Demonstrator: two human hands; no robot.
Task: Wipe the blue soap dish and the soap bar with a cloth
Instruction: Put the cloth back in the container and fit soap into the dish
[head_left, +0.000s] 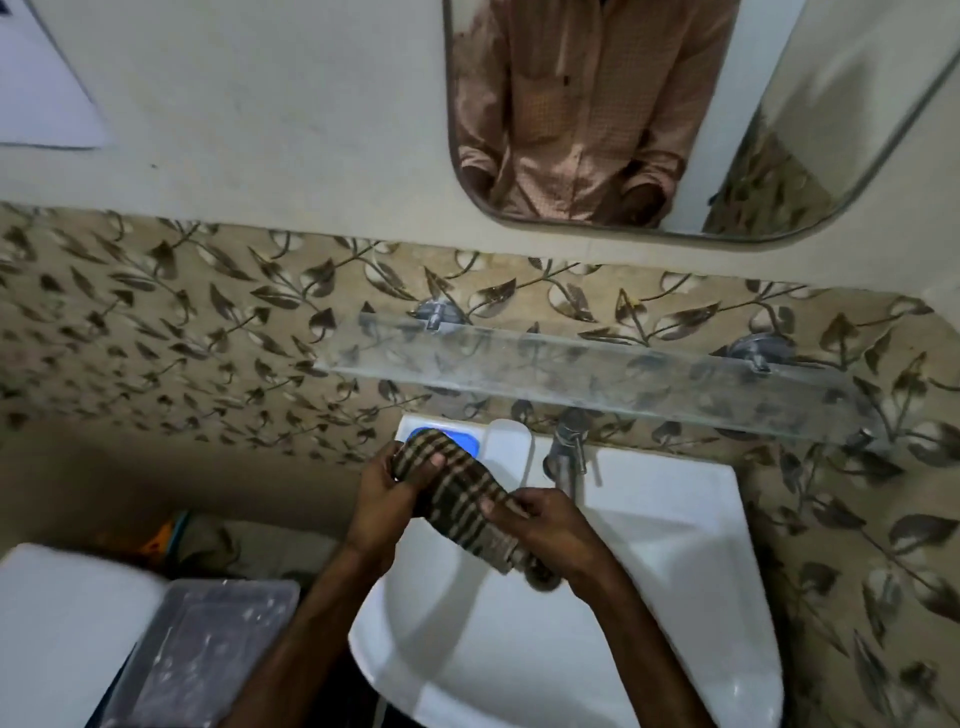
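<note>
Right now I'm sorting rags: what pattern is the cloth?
Brown and beige plaid cloth, head view.

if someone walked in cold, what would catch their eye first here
First the two hands over the white sink: the left hand and right hand hold a brown checked cloth stretched between them. The cloth's far end covers most of the blue soap dish on the sink's back left corner, left of the tap. Above, the leaf-patterned tiles and the mirror fill the wall.
</note>
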